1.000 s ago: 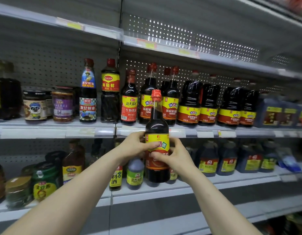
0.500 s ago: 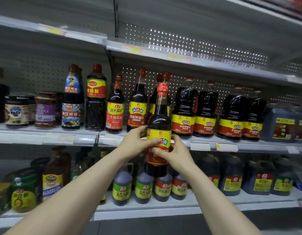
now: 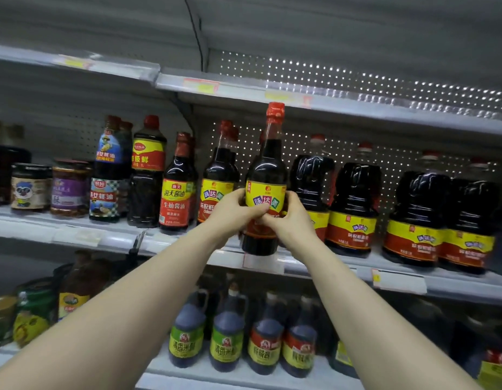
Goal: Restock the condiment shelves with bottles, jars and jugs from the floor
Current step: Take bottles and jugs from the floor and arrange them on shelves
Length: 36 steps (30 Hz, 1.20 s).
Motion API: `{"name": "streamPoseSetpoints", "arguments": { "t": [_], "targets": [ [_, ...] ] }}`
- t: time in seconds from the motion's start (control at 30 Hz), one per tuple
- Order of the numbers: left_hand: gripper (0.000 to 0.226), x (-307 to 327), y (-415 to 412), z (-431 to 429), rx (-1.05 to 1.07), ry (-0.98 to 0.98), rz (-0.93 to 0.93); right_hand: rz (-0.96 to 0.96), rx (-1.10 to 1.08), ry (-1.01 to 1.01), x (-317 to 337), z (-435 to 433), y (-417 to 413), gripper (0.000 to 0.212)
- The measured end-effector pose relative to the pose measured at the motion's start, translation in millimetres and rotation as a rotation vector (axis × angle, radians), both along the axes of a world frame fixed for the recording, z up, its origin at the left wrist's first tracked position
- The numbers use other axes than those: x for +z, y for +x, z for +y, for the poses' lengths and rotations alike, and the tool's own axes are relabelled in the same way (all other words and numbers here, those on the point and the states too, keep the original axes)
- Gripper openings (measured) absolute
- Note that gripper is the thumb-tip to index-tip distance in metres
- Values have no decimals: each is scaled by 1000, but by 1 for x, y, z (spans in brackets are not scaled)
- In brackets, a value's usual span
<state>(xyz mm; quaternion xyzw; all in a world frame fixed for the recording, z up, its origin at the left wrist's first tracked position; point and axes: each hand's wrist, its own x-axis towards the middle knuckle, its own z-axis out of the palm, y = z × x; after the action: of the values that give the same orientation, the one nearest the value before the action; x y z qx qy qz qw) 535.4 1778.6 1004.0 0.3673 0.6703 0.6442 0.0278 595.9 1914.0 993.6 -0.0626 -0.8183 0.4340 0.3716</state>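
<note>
A dark soy sauce bottle (image 3: 268, 170) with a red cap and a yellow-and-red label stands upright in both my hands. My left hand (image 3: 235, 211) grips its left side at the label, and my right hand (image 3: 286, 218) grips its right side. The bottle's base is level with the front edge of the middle shelf (image 3: 342, 266). It is just right of a matching bottle (image 3: 220, 175) that stands on that shelf. Behind it, a third matching bottle is mostly hidden.
Large dark soy jugs (image 3: 354, 209) fill the middle shelf to the right. Taller sauce bottles (image 3: 176, 187) and jars (image 3: 71, 188) stand to the left. The lower shelf holds vinegar jugs (image 3: 225, 342). The upper shelf's edge (image 3: 300, 99) runs just above the bottle's cap.
Both hands have lifted the bottle up from in front of the lower shelf to the level of the middle shelf, closer to the row of matching bottles.
</note>
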Motion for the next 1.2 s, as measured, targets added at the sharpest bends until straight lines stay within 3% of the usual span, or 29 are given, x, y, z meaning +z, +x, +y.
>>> {"name": "streamPoseSetpoints", "arguments": {
  "t": [0.73, 1.2],
  "targets": [
    [39, 3, -32, 32, 35, -101, -39, -58, -77, -4, 2, 18, -33, 64],
    [41, -2, -62, 49, 70, -66, -69, -80, -92, 15, 0, 19, -68, 51]
  ]
}}
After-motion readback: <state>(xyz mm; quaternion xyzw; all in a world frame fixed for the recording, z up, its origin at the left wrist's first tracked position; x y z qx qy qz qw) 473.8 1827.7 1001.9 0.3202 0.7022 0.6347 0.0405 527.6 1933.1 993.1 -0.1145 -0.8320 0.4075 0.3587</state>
